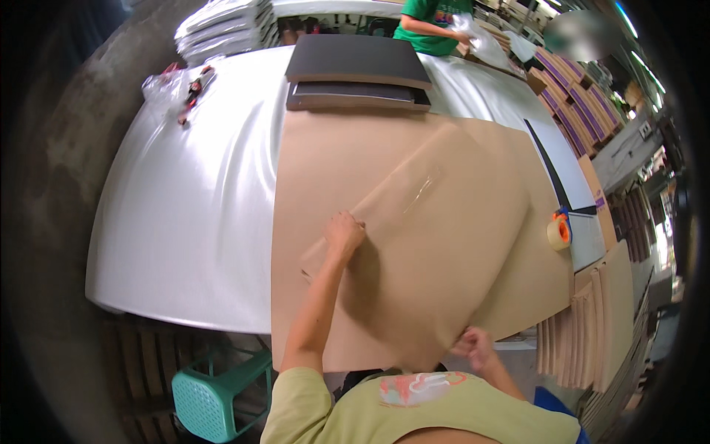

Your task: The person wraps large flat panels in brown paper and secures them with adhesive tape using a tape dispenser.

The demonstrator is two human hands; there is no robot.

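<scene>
Fingers curl close together on the left hand (345,235), which I see pinching the slanting left edge of the upper sheet (444,251), brown and paper-like, though the thumb's exact place is hidden. Down by the counter's near edge, right of its middle, the right hand (475,348) is bent beside the same sheet's lower margin; blur keeps me from telling whether it pinches or only touches.

From my end, I'd keep the left pinch light and draw the edge along its own line, so the paper stays taut without creasing. I'd have the right hand steady the lower margin, since the lower sheet (307,163) runs past the counter's near edge and could slip. A strip of clear tape (421,196) lies on the upper sheet's face; pulling hard there might tear it.

Farther out, black panels (355,59) sit toward the far edge of the counter (177,214), touching or nearly touching the brown paper, so I'd avoid shoving that way. The tape roll (556,234) rests near the right edge, apart from both hands.
</scene>
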